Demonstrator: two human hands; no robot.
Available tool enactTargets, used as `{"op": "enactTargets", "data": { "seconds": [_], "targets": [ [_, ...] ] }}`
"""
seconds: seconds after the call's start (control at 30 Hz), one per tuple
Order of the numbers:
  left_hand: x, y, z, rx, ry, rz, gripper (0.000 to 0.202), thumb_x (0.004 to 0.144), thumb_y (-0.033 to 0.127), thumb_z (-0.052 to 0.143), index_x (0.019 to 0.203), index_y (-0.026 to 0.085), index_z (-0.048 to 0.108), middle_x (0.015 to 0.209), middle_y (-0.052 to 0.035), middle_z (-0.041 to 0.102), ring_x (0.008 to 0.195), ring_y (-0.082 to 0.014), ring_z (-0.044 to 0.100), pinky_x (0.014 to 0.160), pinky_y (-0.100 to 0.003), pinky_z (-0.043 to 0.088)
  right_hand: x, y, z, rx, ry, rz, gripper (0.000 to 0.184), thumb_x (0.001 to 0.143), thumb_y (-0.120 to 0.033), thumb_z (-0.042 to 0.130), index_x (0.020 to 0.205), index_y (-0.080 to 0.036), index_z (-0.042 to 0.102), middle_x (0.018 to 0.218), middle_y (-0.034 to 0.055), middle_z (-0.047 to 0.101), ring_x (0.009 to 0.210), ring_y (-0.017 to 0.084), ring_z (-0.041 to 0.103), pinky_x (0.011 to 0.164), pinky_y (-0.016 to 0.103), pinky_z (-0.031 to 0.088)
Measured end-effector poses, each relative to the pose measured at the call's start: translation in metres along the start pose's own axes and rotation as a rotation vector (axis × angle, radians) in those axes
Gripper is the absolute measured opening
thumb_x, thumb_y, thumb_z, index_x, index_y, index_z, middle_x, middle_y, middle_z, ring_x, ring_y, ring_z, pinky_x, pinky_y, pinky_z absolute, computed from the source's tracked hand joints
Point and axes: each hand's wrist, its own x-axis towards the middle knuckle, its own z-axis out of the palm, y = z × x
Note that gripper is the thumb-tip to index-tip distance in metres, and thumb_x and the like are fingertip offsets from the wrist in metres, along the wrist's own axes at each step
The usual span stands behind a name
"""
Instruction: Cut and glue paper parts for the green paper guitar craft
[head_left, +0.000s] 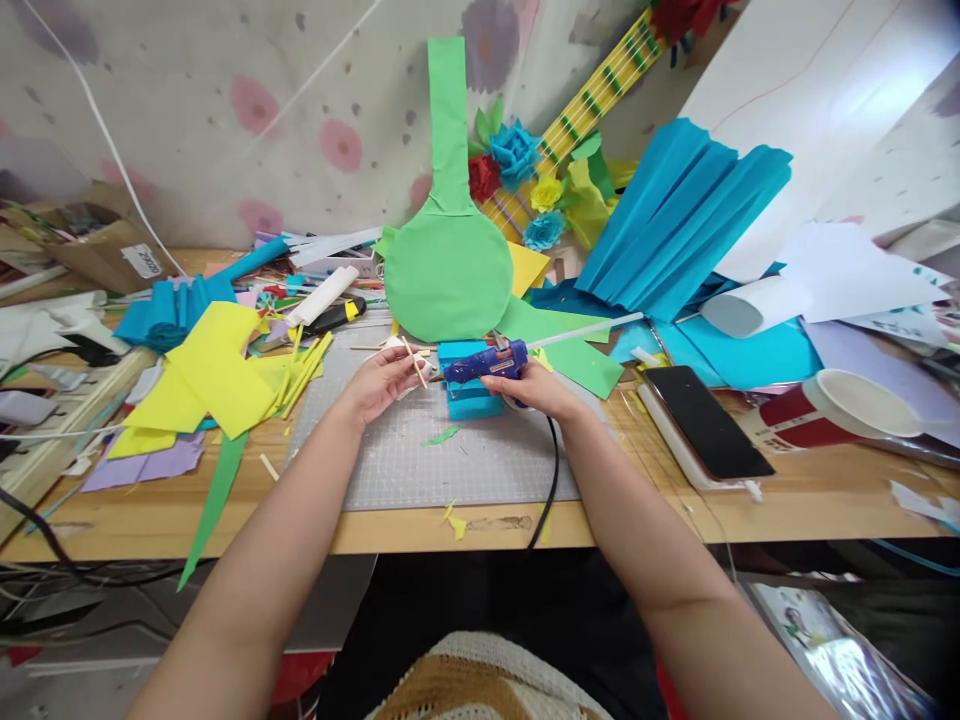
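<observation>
My right hand (534,388) grips a blue glue gun (484,363), its nozzle pointing left and its black cord (550,480) running off the table's front edge. A white glue stick (585,331) juts from the gun's back. My left hand (384,380) pinches a thin wooden stick (415,363) close to the nozzle. Both hands hover over a folded blue paper piece (471,398) lying on a grey cutting mat (420,450).
A green paper guitar shape (448,260) leans at the back with paper flowers (516,152). Yellow sheets (214,375) and scraps lie left. A blue pleated fan (675,220), a phone (705,420) and a red cup (832,410) lie right.
</observation>
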Motion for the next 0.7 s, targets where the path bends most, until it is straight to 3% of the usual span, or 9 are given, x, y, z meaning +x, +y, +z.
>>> {"op": "enactTargets", "data": {
  "seconds": [0.1, 0.3, 0.53, 0.7],
  "targets": [
    [-0.001, -0.002, -0.002, 0.028, -0.041, 0.002, 0.013, 0.070, 0.008, 0.062, 0.082, 0.013, 0.061, 0.077, -0.0062, 0.067, 0.071, -0.0137, 0.065, 0.069, -0.028, 0.054, 0.000, -0.002, -0.002, -0.018, -0.004, 0.004, 0.039, 0.060, -0.050, 0.068, 0.084, -0.020, 0.064, 0.074, 0.0015, 0.064, 0.069, 0.016, 0.057, 0.067, 0.030, 0.047],
    [-0.001, -0.004, -0.001, 0.078, -0.039, -0.021, 0.016, 0.069, 0.010, 0.064, 0.085, 0.012, 0.063, 0.080, -0.0078, 0.067, 0.070, -0.0136, 0.064, 0.065, -0.027, 0.054, -0.004, -0.012, -0.005, -0.060, -0.047, 0.039, 0.033, 0.060, -0.050, 0.067, 0.065, -0.018, 0.060, 0.062, 0.0009, 0.059, 0.060, 0.013, 0.052, 0.060, 0.028, 0.044],
    [0.001, -0.006, 0.000, 0.111, -0.034, -0.019, 0.015, 0.069, 0.011, 0.064, 0.083, 0.012, 0.065, 0.078, -0.0077, 0.067, 0.067, -0.0130, 0.063, 0.059, -0.024, 0.053, -0.002, -0.008, -0.002, -0.069, -0.055, 0.034, 0.036, 0.058, -0.050, 0.068, 0.073, -0.018, 0.062, 0.064, -0.0001, 0.060, 0.060, 0.013, 0.054, 0.058, 0.027, 0.044],
    [0.001, -0.007, -0.001, 0.125, -0.040, -0.027, 0.016, 0.068, 0.011, 0.065, 0.084, 0.013, 0.066, 0.077, -0.0065, 0.067, 0.067, -0.0126, 0.063, 0.058, -0.024, 0.053, -0.001, -0.006, -0.001, -0.133, -0.081, 0.063, 0.039, 0.060, -0.056, 0.064, 0.064, -0.018, 0.058, 0.053, -0.0008, 0.054, 0.050, 0.011, 0.048, 0.049, 0.025, 0.038]
  ]
}}
